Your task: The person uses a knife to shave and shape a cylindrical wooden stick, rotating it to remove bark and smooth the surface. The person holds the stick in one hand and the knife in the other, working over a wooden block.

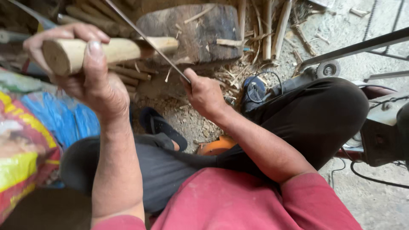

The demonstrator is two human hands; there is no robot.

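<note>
i see the pale, round, debarked wooden stick (115, 50) held level across the upper left of the view, its cut end face toward me and its far end reaching over the dark, rounded wooden chopping block (200, 36). my left hand (85, 68) is wrapped tight around the near end of that stick, thumb upright across the front, fingers curled over the top. a long, thin, dark metal blade (145, 39) runs slantwise from the top of the view down across the stick, touching it near its far end. my right hand (204, 93) is closed around the lower end of the blade, knuckles up; the handle itself is hidden inside the grip.

behind the stick lies a heap of thin brown branches (106, 25), and more pale split lengths of wood (272, 25) lean beside the block. wood chips and shavings (191, 119) cover the dirt floor beneath the hands. lower down i see my dark trousers (315, 115), a black sandal (164, 127) on the floor between the knees, and the red shirt (238, 200). a bright plastic sack in blue, yellow and red (30, 140) sits at the left. a grey metal machine frame with a small wheel (328, 68) stands at the right, cables trailing near it.
</note>
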